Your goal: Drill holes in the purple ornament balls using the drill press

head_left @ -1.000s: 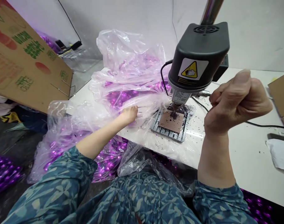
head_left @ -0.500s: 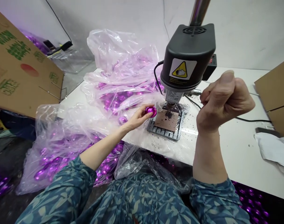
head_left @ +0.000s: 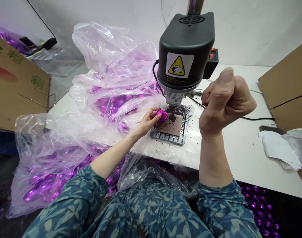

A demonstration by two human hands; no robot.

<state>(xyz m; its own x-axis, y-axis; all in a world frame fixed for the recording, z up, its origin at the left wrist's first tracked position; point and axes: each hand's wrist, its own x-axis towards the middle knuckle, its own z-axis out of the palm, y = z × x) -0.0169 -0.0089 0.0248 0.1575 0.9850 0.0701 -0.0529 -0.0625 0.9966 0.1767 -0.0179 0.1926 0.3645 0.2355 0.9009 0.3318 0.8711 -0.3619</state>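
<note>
My left hand [head_left: 148,121] pinches a shiny purple bauble [head_left: 162,115] and holds it on the brown pad of the metal base plate [head_left: 169,127], just under the drill tip. The black drill press head [head_left: 185,49] with its yellow warning sticker stands over the plate. My right hand [head_left: 224,100] is a raised fist to the right of the press, closed round the press's lever, most of which the fingers hide. Dark shavings lie scattered round the plate.
A clear plastic bag [head_left: 113,76] full of purple baubles lies left of the press and spills over the white table's [head_left: 252,155] edge. Cardboard boxes stand at the far left [head_left: 14,86] and far right [head_left: 287,86]. Crumpled white paper [head_left: 280,145] lies on the right.
My left hand drew a purple bauble out of the plastic bag and carried it right onto the plate under the drill. My right fist stayed on the lever.
</note>
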